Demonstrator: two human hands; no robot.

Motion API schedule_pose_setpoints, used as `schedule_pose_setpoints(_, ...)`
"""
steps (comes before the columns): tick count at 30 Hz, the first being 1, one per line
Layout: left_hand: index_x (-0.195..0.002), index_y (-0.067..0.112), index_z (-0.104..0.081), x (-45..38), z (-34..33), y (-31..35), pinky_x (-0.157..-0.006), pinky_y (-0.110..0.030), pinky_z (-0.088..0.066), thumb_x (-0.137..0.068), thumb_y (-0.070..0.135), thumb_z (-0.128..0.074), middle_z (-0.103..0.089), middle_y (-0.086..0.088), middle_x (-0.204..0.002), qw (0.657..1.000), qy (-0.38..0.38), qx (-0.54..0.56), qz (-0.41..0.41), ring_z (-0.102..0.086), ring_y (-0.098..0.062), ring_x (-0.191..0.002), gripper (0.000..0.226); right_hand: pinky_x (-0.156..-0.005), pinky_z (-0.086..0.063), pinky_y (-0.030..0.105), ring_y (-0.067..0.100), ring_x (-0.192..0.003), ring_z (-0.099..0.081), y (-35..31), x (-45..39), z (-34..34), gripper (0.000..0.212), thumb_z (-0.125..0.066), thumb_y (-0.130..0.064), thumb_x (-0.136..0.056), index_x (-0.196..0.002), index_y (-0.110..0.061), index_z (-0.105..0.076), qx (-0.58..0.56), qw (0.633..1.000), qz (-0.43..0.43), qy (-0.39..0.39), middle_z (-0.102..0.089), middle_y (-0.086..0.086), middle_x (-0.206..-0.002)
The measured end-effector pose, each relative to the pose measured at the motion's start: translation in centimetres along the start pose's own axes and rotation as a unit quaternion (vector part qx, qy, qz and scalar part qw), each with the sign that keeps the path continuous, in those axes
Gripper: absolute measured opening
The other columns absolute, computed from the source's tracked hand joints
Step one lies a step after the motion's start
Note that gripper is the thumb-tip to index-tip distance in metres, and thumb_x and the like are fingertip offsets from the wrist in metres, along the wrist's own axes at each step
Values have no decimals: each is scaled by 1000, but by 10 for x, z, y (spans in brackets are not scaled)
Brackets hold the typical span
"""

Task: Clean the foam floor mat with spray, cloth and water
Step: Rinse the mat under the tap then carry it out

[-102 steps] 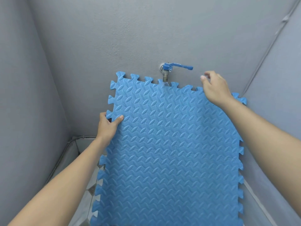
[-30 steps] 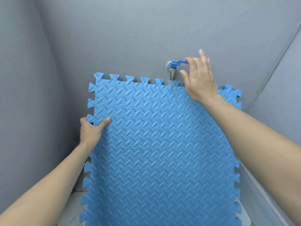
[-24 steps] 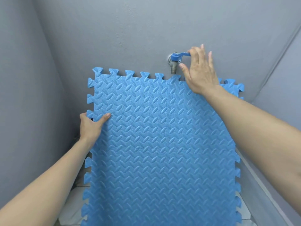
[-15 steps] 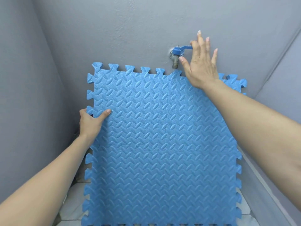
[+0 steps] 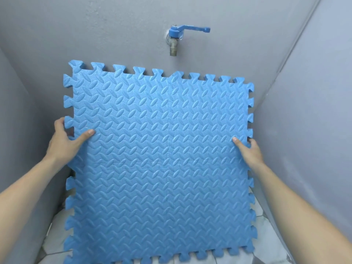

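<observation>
Holding the foam mat (image 5: 163, 159) upright in a grey-walled corner, the person grips it by both side edges: the left hand (image 5: 64, 141) is closed on the left edge with the thumb across the patterned face, and the right hand (image 5: 247, 149) is closed likewise on the right edge. The mat's top edge sits just below the tap (image 5: 174, 45), whose blue lever (image 5: 194, 32) points to the right; no water is visible at the spout. The bottom edge is near the tiled floor (image 5: 266, 235); contact cannot be confirmed.

Risks, as judged:
- The mat is made of interlocked tiles, with seams visible near the centre. Flexing it or loading it with water could part a seam.
- Wet foam may slip from edge-only grips.
- With both hands occupied, working the lever means freeing one hand, leaving the mat on a single grip.
- The walls crowd both side edges, limiting turning room.

No spray or cloth is visible.
</observation>
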State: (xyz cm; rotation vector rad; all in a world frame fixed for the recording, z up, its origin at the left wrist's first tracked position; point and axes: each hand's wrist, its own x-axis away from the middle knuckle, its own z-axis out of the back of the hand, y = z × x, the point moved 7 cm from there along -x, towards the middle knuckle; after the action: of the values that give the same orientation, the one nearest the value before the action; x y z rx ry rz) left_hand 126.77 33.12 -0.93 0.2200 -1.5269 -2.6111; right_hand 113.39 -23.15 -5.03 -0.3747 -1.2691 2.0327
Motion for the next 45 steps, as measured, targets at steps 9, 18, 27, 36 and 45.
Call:
schedule_pose_setpoints(9,-126,12,-26,37,8,2,-95,-31,-35,-80,54,-67,-32,-12,-142,995,27,-16,98,-42,-27,-125,74,-115,-29,37,15,-142,-33,-31,38,23,93,-65,-58,-83,-153,-33,-9,22,1000,-3,-21,-33,-8,-156)
schedule_pose_setpoints(18,-141,19,-28,69,78,71,-108,-47,-33,-64,55,-80,-31,-16,-143,958,-120,-135,222,-28,-28,-135,100,-115,-29,45,25,-144,-30,-101,97,72,97,-68,-63,-77,-152,-39,-11,76,984,-141,-78,-30,-7,-157)
schedule_pose_setpoints(27,-147,11,-19,121,117,84,-106,-51,-34,-70,53,-78,-21,-19,-147,914,-156,-181,328,-30,-36,-136,105,-107,-41,48,22,-132,-46,-111,147,103,107,-84,-59,-60,-144,-42,-22,53,961,-242,-122,-40,-7,-149)
schedule_pose_setpoints(36,-145,10,-18,174,165,124,-106,-51,-36,-72,51,-76,-18,-20,-145,896,-154,-188,372,-36,-41,-130,102,-100,-48,52,25,-113,-61,-136,202,146,95,-87,-43,-63,-139,-34,-31,18,946,-295,-132,-56,-3,-130)
schedule_pose_setpoints(45,-138,1,-25,209,274,282,-93,-47,-41,-71,44,-80,-22,-17,-140,936,5,-158,315,-45,-37,-118,97,-100,-43,40,20,-118,-53,-300,206,203,80,-80,-42,-75,-140,-29,-35,16,967,-216,-138,-52,-5,-131)
